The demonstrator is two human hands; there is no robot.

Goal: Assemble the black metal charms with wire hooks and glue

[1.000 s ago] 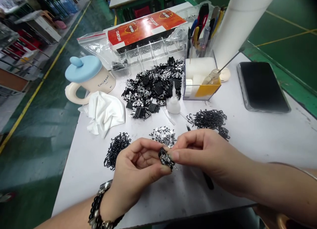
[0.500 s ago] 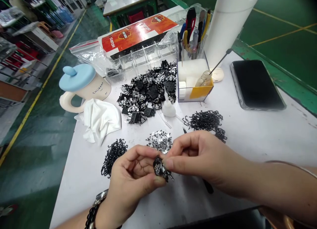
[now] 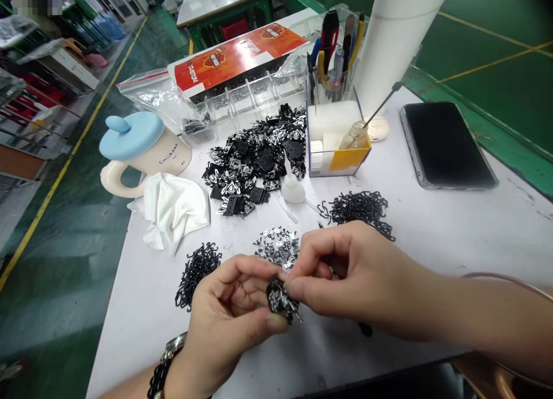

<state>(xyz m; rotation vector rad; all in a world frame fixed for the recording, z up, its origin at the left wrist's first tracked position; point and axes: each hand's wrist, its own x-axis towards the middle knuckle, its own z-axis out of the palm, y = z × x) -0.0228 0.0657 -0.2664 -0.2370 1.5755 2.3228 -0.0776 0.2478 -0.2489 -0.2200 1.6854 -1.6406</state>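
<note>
The left hand (image 3: 231, 312) gripped a small black part (image 3: 279, 301) over the table (image 3: 436, 238), and the right hand (image 3: 349, 272) pinched its edge. That part seemed unfinished. Many black hooks (image 3: 197, 275) and shiny bits (image 3: 276, 244) lay loose; nobody could tell whether the big heap of parts (image 3: 261, 157) was done.

A small black plastic part with shiny silver metal fittings (image 3: 279, 300) sits tilted above the table, gripped at its lower edge by the left hand (image 3: 222, 310) and at its upper right by the right hand (image 3: 352, 266) (a thin silver prong juts toward the lower right).
</note>
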